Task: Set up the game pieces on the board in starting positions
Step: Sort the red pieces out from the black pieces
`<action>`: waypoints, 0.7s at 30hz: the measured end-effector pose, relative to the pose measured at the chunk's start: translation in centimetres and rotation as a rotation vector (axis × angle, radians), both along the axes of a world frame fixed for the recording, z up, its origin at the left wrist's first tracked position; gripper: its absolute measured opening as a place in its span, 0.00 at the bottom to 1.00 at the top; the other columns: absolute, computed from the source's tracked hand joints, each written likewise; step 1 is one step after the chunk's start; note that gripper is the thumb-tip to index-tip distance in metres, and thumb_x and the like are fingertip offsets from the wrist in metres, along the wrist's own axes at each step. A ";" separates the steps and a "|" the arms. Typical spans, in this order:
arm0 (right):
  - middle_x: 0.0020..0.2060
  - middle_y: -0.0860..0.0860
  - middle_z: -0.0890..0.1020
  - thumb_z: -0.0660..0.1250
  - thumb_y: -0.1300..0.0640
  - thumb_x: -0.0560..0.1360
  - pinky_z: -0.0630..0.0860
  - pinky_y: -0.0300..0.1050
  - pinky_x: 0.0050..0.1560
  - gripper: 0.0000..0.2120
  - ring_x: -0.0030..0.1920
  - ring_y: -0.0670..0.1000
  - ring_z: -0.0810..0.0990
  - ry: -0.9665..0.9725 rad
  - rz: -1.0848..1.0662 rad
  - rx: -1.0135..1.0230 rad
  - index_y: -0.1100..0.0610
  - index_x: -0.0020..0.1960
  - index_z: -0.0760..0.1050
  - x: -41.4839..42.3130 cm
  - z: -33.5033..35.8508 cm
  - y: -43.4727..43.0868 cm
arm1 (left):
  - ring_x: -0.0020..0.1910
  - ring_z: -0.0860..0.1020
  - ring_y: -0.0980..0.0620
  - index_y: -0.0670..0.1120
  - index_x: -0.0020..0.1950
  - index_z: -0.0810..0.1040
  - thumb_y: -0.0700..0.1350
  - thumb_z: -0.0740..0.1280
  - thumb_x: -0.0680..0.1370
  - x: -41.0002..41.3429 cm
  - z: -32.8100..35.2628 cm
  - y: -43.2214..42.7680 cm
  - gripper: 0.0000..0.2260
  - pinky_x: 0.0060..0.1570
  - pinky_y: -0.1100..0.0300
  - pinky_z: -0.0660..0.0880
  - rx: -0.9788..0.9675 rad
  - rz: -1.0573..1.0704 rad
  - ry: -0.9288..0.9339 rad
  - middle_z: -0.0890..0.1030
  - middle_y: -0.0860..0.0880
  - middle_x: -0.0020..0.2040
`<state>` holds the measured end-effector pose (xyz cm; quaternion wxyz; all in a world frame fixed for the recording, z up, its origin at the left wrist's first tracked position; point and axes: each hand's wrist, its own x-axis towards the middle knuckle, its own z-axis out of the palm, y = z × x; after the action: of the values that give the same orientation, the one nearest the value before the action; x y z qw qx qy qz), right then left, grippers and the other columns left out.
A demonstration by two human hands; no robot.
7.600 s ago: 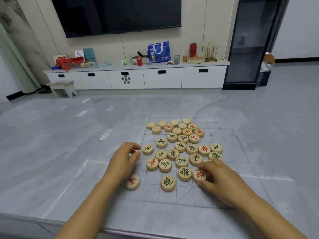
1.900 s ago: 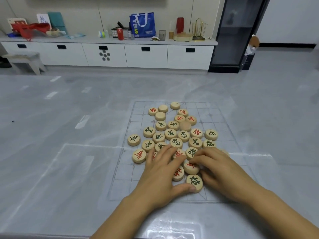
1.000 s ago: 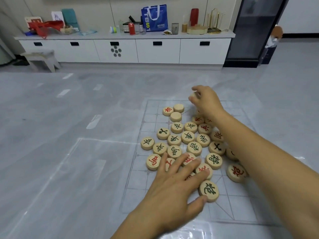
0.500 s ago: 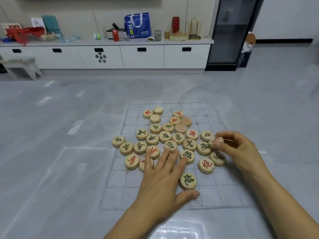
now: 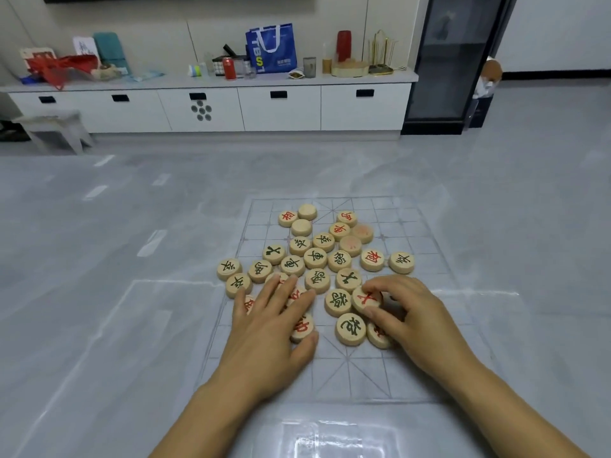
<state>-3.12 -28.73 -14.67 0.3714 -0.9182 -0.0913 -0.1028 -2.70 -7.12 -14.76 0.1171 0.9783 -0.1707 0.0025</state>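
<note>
Game pieces (image 5: pixel 315 258): round wooden discs with green or red characters, bunched unsorted on the board (image 5: pixel 429 246), a clear gridded sheet lying on a grey glossy table (image 5: pixel 99 325). Clock set on the board, 6 at the person's edge. The cluster runs from 12 through centre towards 6, with no rows formed.

9 o'clock edge: two green-lettered discs (image 5: pixel 229 269) touch each other, the outer one right at the grid's border.

Left hand (image 5: pixel 271 328): palm down at 7 o'clock of centre, fingers straight and slightly spread, lying flat over several discs and gripping nothing. The thumb tip touches the near rim of a half-covered disc (image 5: pixel 301 327), red character, partly under the index finger.

12 o'clock: two blank-faced discs (image 5: pixel 307 212), no characters showing.

Just right of centre: right hand (image 5: pixel 413 319), fingers curled. Index finger and thumb pinch a red-character disc (image 5: pixel 366 299) by its rim. Whether it is lifted off the board: cannot tell. Green-lettered neighbours sit at its 9 and 7 o'clock.

2 o'clock: rightmost disc (image 5: pixel 401 262), green-lettered, just beside a red one.

Beyond the table at 12 o'clock, left to right: stool (image 5: pixel 56 127), long white cabinet (image 5: pixel 281 107), blue bag (image 5: pixel 269 47) on its top, dark glass-fronted unit (image 5: pixel 453 61).
</note>
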 end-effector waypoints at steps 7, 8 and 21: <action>0.48 0.41 0.83 0.65 0.47 0.69 0.66 0.42 0.50 0.12 0.50 0.49 0.77 -0.155 0.057 -0.283 0.48 0.51 0.79 0.5 -0.4 1.7 | 0.75 0.42 0.60 0.62 0.73 0.52 0.69 0.41 0.65 -0.1 0.6 0.7 0.35 0.73 0.47 0.34 -0.046 0.007 0.004 0.47 0.61 0.76; 0.48 0.41 0.83 0.64 0.46 0.70 0.66 0.42 0.50 0.12 0.50 0.49 0.78 -0.143 0.058 -0.279 0.48 0.51 0.78 0.7 -0.5 1.8 | 0.74 0.40 0.61 0.63 0.73 0.49 0.70 0.44 0.67 -0.2 0.5 0.5 0.34 0.72 0.48 0.33 -0.065 -0.040 -0.002 0.46 0.62 0.75; 0.60 0.47 0.74 0.59 0.56 0.78 0.64 0.39 0.57 0.13 0.61 0.48 0.71 0.004 0.001 -0.076 0.53 0.62 0.74 5.9 3.3 1.4 | 0.67 0.71 0.52 0.56 0.64 0.70 0.64 0.53 0.73 -0.5 0.4 -0.1 0.24 0.66 0.41 0.53 -0.005 -0.141 -0.055 0.73 0.56 0.67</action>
<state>2.81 -27.36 -11.35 0.3364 -0.9319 -0.0950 -0.0970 -3.22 -7.27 -14.34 0.1148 0.9631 -0.2423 0.0218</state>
